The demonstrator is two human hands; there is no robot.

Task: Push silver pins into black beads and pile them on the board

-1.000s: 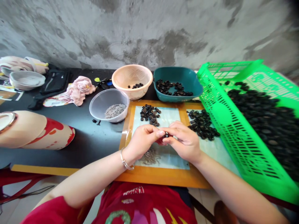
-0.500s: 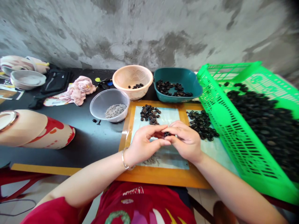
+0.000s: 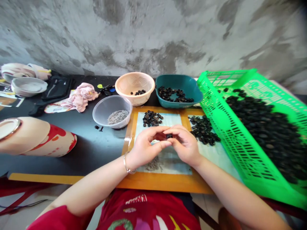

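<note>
Between the fingertips of my left hand (image 3: 147,145) and my right hand (image 3: 184,143) is a small black part (image 3: 169,136). Both hands are closed in a pinch, with their fingertips meeting around it. Its exact kind is too small to tell. Just beyond my left hand lies a pile of small round black parts (image 3: 152,118) on a pale sheet (image 3: 176,118). A second pile of black pieces (image 3: 203,130) is beyond my right hand. Under my left hand some thin metal pins (image 3: 153,163) are partly hidden.
A clear bowl (image 3: 99,113) holds metal pins. Behind stand a peach bowl (image 3: 121,84) and a teal basin (image 3: 178,103) with black parts. A green crate (image 3: 230,140) full of black pieces fills the right. At left are a large tumbler (image 3: 38,135) and a pink cloth (image 3: 82,95).
Both hands stay together and have shifted slightly left in view. The black part between the fingertips appears turned. The camera view has tilted a little.
</note>
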